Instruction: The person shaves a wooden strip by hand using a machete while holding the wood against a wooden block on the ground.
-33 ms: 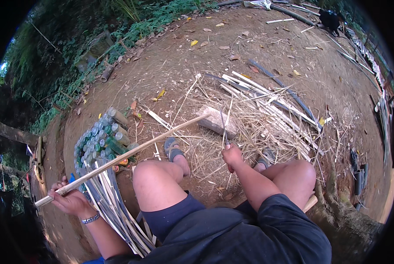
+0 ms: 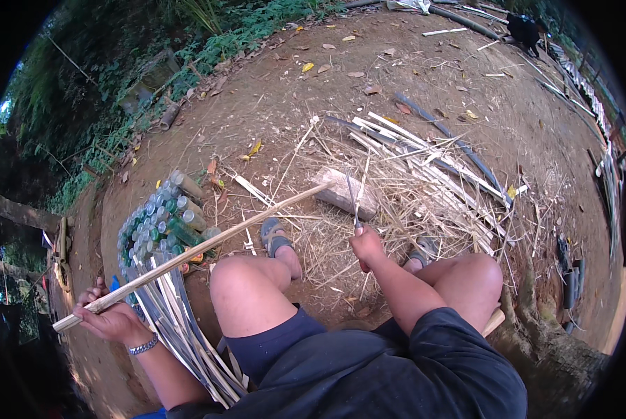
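My left hand, with a chain bracelet at its wrist, is closed around the near end of a long pale bamboo stick. The stick slants up to the right, past my left knee. Its far tip overlaps a short wooden block on the ground; whether they touch I cannot tell. My right hand, between my knees, is closed on the handle of a knife. The thin blade points away from me, crossing in front of the block, to the right of the stick's tip.
Bamboo shavings and split strips cover the ground ahead and to the right. Several clear and green bottles lie piled at left. More strips lean beside my left thigh. A tree root rises at right; a dark animal stands far off.
The bamboo stick has slid slightly down and left with my left hand. My right hand and the knife have shifted a little to the left.
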`<state>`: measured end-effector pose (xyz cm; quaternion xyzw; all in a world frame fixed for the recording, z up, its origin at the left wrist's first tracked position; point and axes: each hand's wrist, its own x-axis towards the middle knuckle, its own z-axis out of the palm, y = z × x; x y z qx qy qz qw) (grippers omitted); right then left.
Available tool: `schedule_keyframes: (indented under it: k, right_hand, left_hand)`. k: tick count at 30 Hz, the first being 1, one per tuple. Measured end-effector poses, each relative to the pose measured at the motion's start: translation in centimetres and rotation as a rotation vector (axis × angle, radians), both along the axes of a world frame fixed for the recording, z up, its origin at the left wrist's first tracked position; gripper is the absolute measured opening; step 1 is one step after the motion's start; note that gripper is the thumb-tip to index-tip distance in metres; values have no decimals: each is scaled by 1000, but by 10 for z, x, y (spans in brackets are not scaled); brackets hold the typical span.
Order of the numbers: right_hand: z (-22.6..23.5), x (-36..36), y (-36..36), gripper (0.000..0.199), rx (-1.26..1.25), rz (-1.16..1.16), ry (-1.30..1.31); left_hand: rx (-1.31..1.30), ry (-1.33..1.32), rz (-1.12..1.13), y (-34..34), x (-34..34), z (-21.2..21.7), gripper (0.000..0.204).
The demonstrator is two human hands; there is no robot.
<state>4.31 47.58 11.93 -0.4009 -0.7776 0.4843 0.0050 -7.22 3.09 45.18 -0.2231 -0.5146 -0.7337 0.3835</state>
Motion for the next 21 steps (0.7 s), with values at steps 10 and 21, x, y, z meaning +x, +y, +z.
schedule_keyframes:
  k: [10, 21]
  right_hand:
    - [114, -46, -38, 22, -26, 484, 147]
    - [62, -96, -1, 14, 168, 513, 190]
  left_hand:
    - [80, 141, -442, 64, -20, 45, 32]
    - [63, 57, -303, 75, -40, 61, 28]
